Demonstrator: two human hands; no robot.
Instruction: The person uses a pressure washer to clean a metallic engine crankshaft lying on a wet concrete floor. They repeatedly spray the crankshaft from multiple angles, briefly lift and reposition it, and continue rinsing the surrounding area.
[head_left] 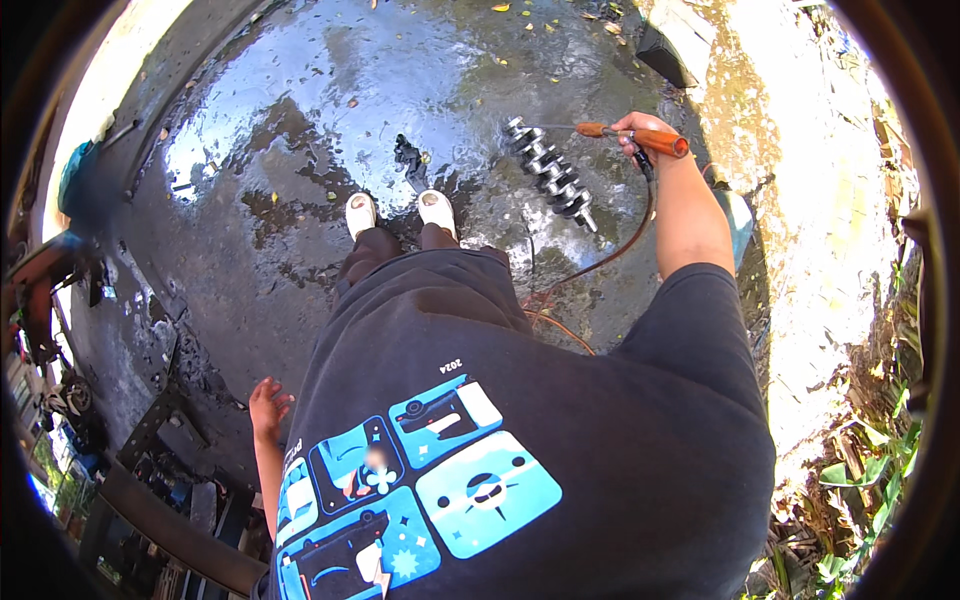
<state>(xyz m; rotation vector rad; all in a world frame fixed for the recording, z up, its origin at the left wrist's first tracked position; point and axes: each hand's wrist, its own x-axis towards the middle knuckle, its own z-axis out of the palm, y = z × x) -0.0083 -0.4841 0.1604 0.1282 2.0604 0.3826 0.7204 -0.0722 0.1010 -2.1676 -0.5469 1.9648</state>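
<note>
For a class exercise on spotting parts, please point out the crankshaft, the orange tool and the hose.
Crankshaft point(552, 175): head view, middle of its length.
Orange tool point(667, 143): head view, its thick end beside the fingers point(628, 124).
Hose point(629, 243): head view, along its curve.

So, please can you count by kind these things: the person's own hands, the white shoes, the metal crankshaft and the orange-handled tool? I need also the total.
Hands: 2 (left hand, right hand)
White shoes: 2 (left shoe, right shoe)
Metal crankshaft: 1
Orange-handled tool: 1, in the right hand
Total: 6
</note>
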